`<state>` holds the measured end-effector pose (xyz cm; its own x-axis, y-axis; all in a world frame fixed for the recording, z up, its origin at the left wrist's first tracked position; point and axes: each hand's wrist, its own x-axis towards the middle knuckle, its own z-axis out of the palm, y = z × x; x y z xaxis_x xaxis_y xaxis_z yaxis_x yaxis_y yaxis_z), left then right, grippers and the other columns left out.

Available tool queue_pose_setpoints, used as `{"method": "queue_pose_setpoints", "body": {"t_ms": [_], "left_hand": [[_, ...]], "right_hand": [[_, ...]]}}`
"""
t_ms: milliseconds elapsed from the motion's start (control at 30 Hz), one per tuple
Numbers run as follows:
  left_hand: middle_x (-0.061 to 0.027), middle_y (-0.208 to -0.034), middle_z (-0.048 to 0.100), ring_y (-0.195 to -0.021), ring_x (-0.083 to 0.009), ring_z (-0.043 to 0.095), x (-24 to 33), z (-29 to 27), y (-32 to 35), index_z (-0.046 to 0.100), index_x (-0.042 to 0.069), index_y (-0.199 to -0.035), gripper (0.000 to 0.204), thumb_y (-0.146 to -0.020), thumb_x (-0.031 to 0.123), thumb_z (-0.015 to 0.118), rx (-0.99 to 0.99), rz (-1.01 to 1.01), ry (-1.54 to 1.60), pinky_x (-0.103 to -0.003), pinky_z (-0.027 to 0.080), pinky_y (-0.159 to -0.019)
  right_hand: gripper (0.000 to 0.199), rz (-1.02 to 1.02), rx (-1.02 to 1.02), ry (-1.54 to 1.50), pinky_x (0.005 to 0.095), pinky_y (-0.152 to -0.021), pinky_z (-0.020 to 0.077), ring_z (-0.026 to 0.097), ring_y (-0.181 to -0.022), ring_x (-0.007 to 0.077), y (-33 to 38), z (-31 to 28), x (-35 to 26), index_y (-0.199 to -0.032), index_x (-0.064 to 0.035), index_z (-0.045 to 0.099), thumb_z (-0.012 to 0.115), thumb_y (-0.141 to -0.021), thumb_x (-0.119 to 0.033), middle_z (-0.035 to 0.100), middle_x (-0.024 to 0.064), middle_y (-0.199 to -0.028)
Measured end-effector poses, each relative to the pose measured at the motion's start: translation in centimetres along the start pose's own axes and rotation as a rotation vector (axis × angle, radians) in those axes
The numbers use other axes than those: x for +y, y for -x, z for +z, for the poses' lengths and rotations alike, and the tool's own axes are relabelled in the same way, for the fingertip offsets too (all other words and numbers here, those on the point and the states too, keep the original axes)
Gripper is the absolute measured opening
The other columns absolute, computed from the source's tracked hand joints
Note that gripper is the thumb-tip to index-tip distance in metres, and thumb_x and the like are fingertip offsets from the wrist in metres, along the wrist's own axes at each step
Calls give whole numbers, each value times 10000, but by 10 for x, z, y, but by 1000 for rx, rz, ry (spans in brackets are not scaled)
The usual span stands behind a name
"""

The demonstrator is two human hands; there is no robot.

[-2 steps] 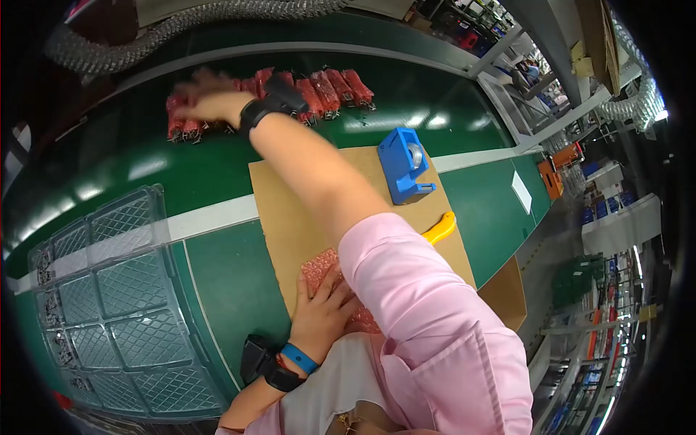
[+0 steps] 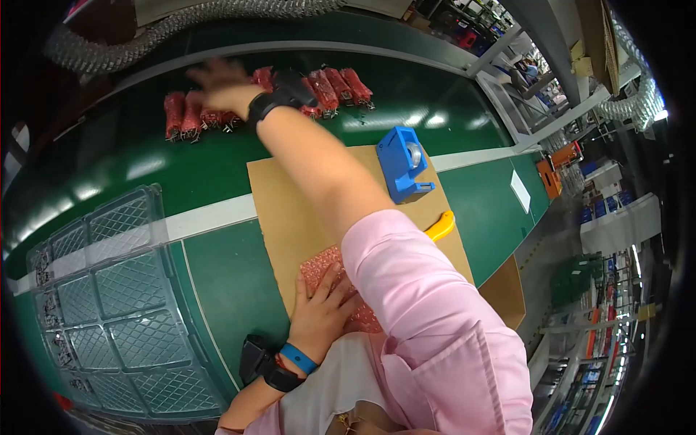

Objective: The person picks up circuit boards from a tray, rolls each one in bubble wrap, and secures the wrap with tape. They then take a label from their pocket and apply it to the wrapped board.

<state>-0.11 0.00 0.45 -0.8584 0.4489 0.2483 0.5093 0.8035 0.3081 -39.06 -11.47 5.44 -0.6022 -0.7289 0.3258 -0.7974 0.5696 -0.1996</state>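
My left hand (image 2: 319,313) lies flat with fingers spread on a sheet of pink bubble wrap (image 2: 319,267), which rests on a brown cardboard sheet (image 2: 285,210) and is partly hidden by my right sleeve. My right arm stretches to the far side of the bench. Blurred by motion, my right hand (image 2: 221,83) hovers with fingers apart at a row of red-wrapped bundles (image 2: 338,85) and holds nothing that I can see. Two of the bundles (image 2: 183,116) show at the row's left end; my hand and wrist hide part of the middle.
On the cardboard stand a blue tape dispenser (image 2: 401,167) and a yellow-handled tool (image 2: 441,226), partly under my sleeve. Clear plastic trays (image 2: 138,290) lie at the left. A white card (image 2: 520,191) is on the green bench at right. A ribbed duct (image 2: 196,25) runs along the back.
My right hand has shifted slightly away from me and to the right, uncovering more of the leftmost red bundles. My left hand stays on the bubble wrap.
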Motion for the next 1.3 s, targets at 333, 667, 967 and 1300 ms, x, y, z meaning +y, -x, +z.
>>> {"method": "queue_pose_setpoints", "body": {"t_ms": [333,667,967,1300], "left_hand": [[7,-1420,412,-1361,-220,308,6,-12,-8,589,310,-1228,625,-636,459,722,-15,-63,180,-671,179,-1046],[-30,-1408,434,-1349,-229,324,4,-23,-4,598,260,-1229,590,-676,429,716,-34,-99,255,-662,175,-1051],[-37,-1419,421,-1346,-242,323,4,-20,-5,539,208,-1286,635,-707,403,710,-22,-64,230,-661,191,-1045],[-50,-1472,347,-1379,-274,283,1,-9,2,506,161,-1287,674,-687,339,756,105,-101,133,-665,189,-1052]], "right_hand": [[722,944,-36,232,564,-1069,236,270,-1345,448,96,-58,164,-1427,-253,361,391,-842,-675,277,260,-1467],[829,920,-132,121,567,-1061,250,312,-1324,455,93,-45,163,-1431,-252,355,349,-780,-765,276,294,-1454],[631,5,-363,40,391,-1008,392,489,-1215,364,93,-133,71,-1347,2,434,555,-902,-430,494,248,-1325],[571,-55,-816,-211,387,-996,417,461,-1237,350,371,-215,-71,-1408,-157,396,594,-895,-312,421,159,-1402]]}}
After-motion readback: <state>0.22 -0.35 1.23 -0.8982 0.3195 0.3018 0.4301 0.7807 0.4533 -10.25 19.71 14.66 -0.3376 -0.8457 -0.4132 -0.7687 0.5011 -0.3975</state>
